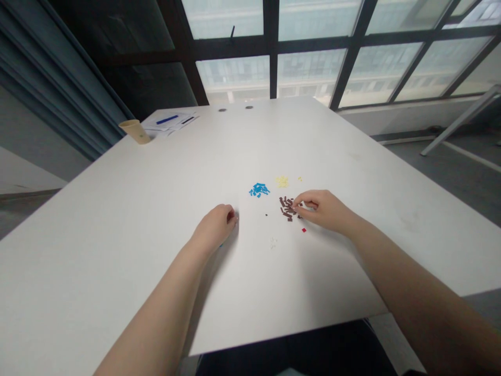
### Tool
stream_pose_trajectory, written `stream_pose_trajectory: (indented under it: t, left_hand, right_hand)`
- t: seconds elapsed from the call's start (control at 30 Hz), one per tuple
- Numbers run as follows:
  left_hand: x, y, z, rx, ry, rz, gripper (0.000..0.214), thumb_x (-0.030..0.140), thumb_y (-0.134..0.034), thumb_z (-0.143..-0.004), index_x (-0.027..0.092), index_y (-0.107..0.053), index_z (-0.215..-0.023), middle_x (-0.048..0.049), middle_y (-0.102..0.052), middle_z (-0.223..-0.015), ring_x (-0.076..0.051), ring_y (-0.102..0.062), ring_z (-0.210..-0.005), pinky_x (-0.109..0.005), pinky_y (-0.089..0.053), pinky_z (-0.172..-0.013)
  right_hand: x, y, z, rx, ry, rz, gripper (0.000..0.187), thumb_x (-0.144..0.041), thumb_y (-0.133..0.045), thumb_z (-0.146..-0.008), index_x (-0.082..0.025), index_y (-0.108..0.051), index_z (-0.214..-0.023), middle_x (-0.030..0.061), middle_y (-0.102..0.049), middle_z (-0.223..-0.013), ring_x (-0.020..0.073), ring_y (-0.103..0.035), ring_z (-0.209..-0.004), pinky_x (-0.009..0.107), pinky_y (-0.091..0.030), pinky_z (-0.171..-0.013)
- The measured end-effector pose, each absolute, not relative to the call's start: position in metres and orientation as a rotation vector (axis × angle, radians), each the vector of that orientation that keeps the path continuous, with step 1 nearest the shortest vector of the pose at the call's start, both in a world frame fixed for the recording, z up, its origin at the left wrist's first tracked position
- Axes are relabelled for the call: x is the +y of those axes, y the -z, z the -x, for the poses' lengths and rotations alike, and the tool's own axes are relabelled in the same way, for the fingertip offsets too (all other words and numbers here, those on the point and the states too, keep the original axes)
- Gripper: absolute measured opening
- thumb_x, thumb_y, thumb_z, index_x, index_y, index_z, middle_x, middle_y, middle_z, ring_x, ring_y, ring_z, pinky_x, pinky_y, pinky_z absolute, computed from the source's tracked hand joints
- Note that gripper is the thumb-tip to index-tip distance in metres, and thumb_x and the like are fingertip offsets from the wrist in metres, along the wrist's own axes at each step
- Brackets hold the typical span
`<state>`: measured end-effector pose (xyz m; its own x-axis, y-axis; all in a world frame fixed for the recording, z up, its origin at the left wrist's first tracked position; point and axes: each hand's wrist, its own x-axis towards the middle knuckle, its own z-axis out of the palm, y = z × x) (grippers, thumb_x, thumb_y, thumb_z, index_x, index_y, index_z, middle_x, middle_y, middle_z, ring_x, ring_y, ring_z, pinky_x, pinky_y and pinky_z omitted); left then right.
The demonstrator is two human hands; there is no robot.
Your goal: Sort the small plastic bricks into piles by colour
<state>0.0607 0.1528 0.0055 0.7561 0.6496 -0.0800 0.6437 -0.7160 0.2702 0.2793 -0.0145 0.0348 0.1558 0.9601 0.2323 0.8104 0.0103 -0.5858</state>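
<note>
My right hand [323, 209] reaches into the right side of a pile of small brown pieces [288, 209], thumb and forefinger pinched at its edge. Whatever lies between those fingertips is too small to make out. My left hand [217, 225] rests on the table with its fingers curled closed, and what it holds, if anything, is hidden. A bit of blue [221, 245] shows under its wrist side. Beyond the hands lie a heap of blue pieces [259, 189] and a patch of pale yellow pieces [282, 181]. One red piece [303, 230] sits just below the brown pile.
Several clear or white bits [273, 243] and a tiny dark piece [266, 214] lie between my hands on the white table [188, 172]. At the far left stand a tan paper cup [135, 131] and papers with a blue pen [167, 119]. Windows line the back.
</note>
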Motion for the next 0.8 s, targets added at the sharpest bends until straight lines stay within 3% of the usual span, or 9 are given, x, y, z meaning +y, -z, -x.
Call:
stream_pose_trajectory:
  t: [0.23,0.5,0.7,0.8]
  left_hand:
    - [0.156,-0.004,-0.06,1.0,-0.025,-2.736,0.012,0.017,-0.04,-0.074,0.017,-0.052,-0.071,-0.0093,-0.058,-0.079,-0.02,-0.054,-0.073,-0.028,-0.038,-0.065]
    - [0.152,-0.014,-0.06,1.069,-0.171,-2.64,0.016,0.016,-0.04,-0.075,0.016,-0.056,-0.076,-0.0104,-0.061,-0.083,-0.021,-0.054,-0.077,-0.031,-0.038,-0.069]
    - [0.128,-0.029,-0.066,0.784,-0.32,-1.991,0.017,0.033,-0.048,-0.08,0.018,-0.056,-0.08,-0.0024,-0.059,-0.072,-0.015,-0.054,-0.067,-0.026,-0.04,-0.063]
    - [0.112,-0.028,-0.073,0.63,-0.363,-1.638,0.015,0.033,-0.054,-0.078,0.018,-0.055,-0.081,0.0003,-0.058,-0.07,-0.012,-0.054,-0.067,-0.024,-0.041,-0.065]
  right_hand:
    - [-0.013,-0.03,-0.278,-1.674,-0.379,1.783,0.016,-0.017,-0.05,-0.074,-0.018,-0.066,-0.075,0.0015,-0.064,-0.07,0.0096,-0.05,-0.059,0.022,-0.033,-0.054]
    - [-0.014,-0.03,-0.279,-1.671,-0.384,1.791,0.017,-0.015,-0.05,-0.073,-0.019,-0.066,-0.075,0.0015,-0.065,-0.073,0.0106,-0.053,-0.062,0.022,-0.036,-0.055]
    - [-0.014,-0.032,-0.265,-1.671,-0.375,1.748,0.014,-0.016,-0.051,-0.074,-0.018,-0.065,-0.076,0.0011,-0.063,-0.07,0.0095,-0.05,-0.06,0.022,-0.036,-0.058]
    - [-0.014,-0.029,-0.248,-1.672,-0.298,1.668,0.011,-0.02,-0.054,-0.075,-0.018,-0.064,-0.075,-0.001,-0.056,-0.06,0.0088,-0.044,-0.055,0.022,-0.033,-0.055]
